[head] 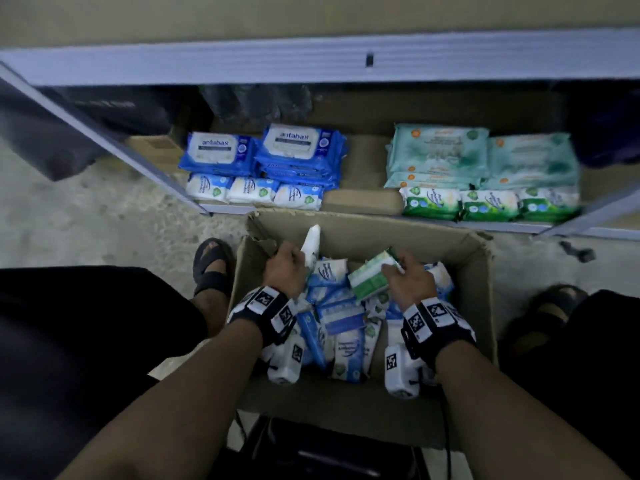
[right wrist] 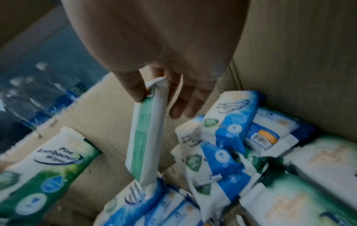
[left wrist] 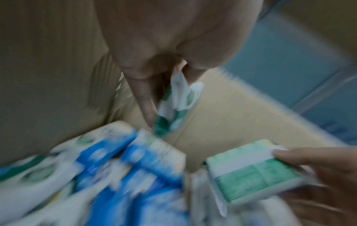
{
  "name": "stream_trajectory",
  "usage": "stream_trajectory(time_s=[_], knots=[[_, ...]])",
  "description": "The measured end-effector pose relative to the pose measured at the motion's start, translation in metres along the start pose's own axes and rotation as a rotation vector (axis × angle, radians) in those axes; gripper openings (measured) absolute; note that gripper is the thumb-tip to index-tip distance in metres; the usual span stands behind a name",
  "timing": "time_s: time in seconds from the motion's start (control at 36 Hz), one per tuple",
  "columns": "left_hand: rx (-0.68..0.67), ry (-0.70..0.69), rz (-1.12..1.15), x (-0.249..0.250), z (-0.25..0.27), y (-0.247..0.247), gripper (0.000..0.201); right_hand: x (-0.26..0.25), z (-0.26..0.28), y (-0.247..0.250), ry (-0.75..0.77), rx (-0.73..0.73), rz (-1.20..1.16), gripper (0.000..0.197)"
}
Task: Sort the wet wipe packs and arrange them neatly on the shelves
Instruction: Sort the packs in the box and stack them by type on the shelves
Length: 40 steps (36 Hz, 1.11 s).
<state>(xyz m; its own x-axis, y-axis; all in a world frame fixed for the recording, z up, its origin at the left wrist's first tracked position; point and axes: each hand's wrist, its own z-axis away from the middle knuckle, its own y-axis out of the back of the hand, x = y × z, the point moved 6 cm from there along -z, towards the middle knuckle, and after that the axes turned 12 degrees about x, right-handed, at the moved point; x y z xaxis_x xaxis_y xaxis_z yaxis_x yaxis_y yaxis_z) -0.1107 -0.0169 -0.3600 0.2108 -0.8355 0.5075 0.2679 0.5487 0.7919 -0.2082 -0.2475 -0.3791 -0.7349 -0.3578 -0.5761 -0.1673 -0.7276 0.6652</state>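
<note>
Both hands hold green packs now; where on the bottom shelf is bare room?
Bare cardboard lies between the antabax stacks and the pale green stacks. The green pine row fills its front edge. The box is crowded.

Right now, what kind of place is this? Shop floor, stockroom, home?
Probably a shop stockroom or storage corner. Sorted wipe packs sit in rows on a low metal shelf, a cardboard box of mixed packs stands on a bare concrete floor, and both hands are picking from it.

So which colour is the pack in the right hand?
Green and white pack, pinched by the right hand; clearest in the right wrist view.
</note>
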Motion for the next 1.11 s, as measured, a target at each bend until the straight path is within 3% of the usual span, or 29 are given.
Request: stream_trajectory(time_s=[0.14, 0.25, 0.42, 0.58, 0.75, 0.86, 1.0, 1.11], knots=[[0.048, -0.018, 0.207, 0.032, 0.031, 0.035, 0.018, -0.017, 0.016, 0.027, -0.022, -0.003, -0.200, 0.031], [0.067, -0.032, 0.407, 0.057, 0.060, 0.059, 0.043, -0.018, 0.034, 0.045, -0.085, -0.011, -0.471, 0.019], [-0.101, 0.043, 0.627, 0.076, 0.096, 0.069, 0.030, -0.024, 0.062, 0.076, -0.112, 0.018, -0.704, 0.021], [-0.099, 0.088, 0.722, 0.075, 0.116, 0.078, 0.030, -0.020, 0.074, 0.101, -0.132, 0.126, -0.860, 0.013], [-0.161, 0.172, 0.817, 0.075, 0.123, 0.076, 0.032, -0.032, 0.089, 0.117, -0.235, 0.040, -1.238, 0.009], [-0.183, 0.178, 0.886, 0.083, 0.126, 0.073, 0.031, -0.054, 0.099, 0.120, -0.095, -0.075, -1.398, 0.024], [-0.271, 0.203, 1.054, 0.096, 0.130, 0.069, 0.033, -0.074, 0.118, 0.108, 0.115, -0.214, -1.292, 0.031], [-0.331, 0.208, 1.120, 0.102, 0.132, 0.070, 0.037, -0.078, 0.130, 0.093, 0.181, -0.328, -1.164, 0.034]])
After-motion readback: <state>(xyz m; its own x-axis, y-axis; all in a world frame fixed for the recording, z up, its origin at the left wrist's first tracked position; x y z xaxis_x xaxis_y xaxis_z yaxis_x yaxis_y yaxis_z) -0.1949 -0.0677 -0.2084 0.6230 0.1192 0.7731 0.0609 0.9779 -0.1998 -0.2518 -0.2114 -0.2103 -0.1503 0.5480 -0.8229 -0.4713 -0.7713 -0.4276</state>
